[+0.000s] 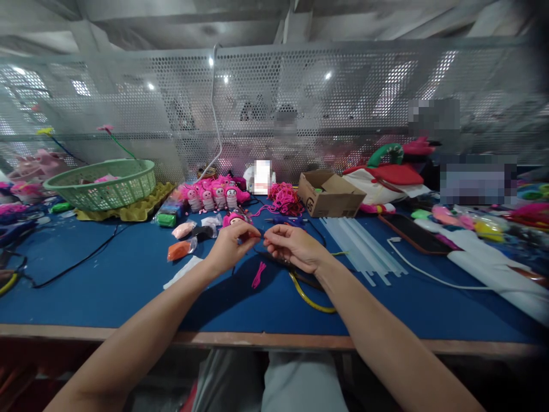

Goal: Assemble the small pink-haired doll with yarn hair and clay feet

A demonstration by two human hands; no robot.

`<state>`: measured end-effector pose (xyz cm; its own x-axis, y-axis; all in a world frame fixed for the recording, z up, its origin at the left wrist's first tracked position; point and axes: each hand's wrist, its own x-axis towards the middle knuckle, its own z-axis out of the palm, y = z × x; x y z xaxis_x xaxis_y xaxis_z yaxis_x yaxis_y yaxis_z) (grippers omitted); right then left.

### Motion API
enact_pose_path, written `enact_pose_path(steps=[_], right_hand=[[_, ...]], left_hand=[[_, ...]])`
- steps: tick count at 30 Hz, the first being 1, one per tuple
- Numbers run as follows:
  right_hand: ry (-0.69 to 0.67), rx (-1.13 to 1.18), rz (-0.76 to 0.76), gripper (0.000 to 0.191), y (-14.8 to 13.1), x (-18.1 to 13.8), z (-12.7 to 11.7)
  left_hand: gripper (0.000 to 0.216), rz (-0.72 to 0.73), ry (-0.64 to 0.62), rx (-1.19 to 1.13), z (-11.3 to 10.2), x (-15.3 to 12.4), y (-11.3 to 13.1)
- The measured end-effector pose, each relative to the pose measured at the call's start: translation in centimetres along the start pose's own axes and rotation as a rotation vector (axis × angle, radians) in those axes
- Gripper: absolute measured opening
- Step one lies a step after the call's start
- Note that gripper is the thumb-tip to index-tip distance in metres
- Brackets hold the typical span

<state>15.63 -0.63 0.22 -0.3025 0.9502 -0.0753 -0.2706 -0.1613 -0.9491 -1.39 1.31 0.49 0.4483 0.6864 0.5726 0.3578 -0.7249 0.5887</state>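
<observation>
My left hand (234, 243) and my right hand (291, 245) meet above the blue table (107, 280), fingertips almost touching. Both pinch something small and dark between them that I cannot make out. A pink-headed doll (234, 219) peeks out just behind my left hand. Below the hands a short pink pipe-cleaner piece (258, 274) lies on the table. Yellow-handled pliers (309, 294) rest under my right wrist. A row of small pink dolls (213, 197) stands further back.
A green basket (103, 183) sits at the back left on yellow trays. An open cardboard box (329, 194), a pink yarn tangle (283, 198), clear glue sticks (360, 243), small clay packets (182, 240), a phone (409, 232) and white cable are spread around. Perforated metal screen behind.
</observation>
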Motion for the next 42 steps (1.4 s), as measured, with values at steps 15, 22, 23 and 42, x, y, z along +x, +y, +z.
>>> enact_pose_path(steps=[15,22,23,42], right_hand=[[-0.111,0.088,0.005,0.029,-0.1,-0.1,0.2],[-0.056,0.116,0.054,0.023,0.0,0.2,-0.2],[-0.058,0.119,0.051,0.023,0.0,0.2,-0.2],[0.056,-0.035,-0.08,0.014,-1.3,0.2,0.8]], left_hand=[[0.02,-0.103,-0.052,-0.052,0.0,-0.2,0.7],[0.022,-0.196,0.012,-0.224,0.1,0.0,0.3],[0.023,-0.231,0.013,-0.294,0.1,0.0,0.2],[0.023,-0.364,-0.455,-0.287,-3.4,2.3,0.5]])
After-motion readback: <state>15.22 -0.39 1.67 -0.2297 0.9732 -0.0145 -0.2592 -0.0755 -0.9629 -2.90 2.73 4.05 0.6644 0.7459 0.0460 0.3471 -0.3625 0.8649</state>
